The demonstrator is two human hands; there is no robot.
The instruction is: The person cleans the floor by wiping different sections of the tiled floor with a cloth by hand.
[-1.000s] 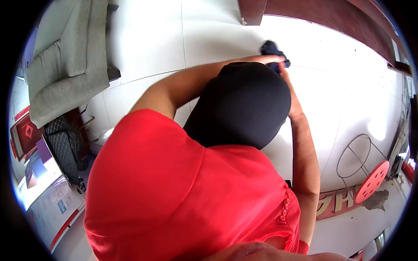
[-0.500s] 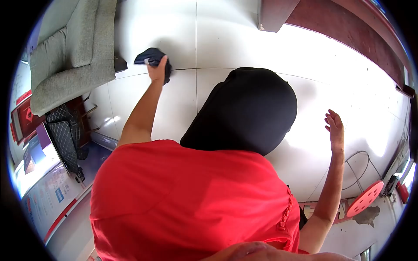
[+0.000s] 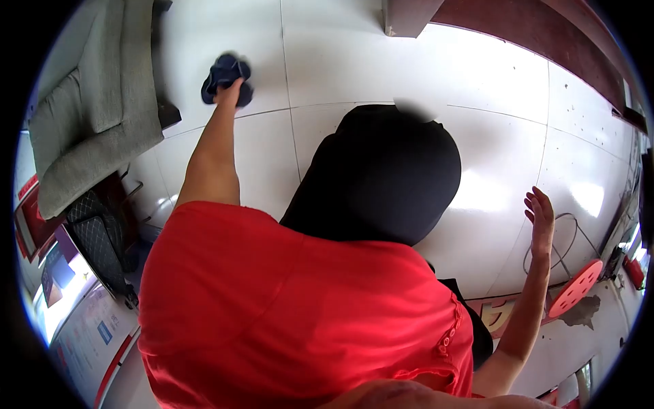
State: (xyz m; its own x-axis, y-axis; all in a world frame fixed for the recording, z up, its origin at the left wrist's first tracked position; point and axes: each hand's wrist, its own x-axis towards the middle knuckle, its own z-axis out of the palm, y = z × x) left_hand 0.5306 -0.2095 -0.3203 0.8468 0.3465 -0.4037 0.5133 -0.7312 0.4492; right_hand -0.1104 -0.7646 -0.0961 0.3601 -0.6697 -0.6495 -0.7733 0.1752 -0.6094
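My left hand is closed on a crumpled dark blue cloth, held out over the white tiled floor at the upper left. The cloth is slightly blurred and hides part of the fingers. On the right, my right hand hangs over the floor with its fingers somewhat bent and apart, holding nothing. My legs in black clothing fill the middle, below them my red shirt.
A grey-green sofa stands at the left, with a black quilted bag below it. Dark red wooden furniture spans the upper right. A red round stool with metal legs lies near my right forearm.
My left hand has moved up and left with the cloth, which now shows a different shape. My right hand sits slightly lower and further right. The view has shifted a little.
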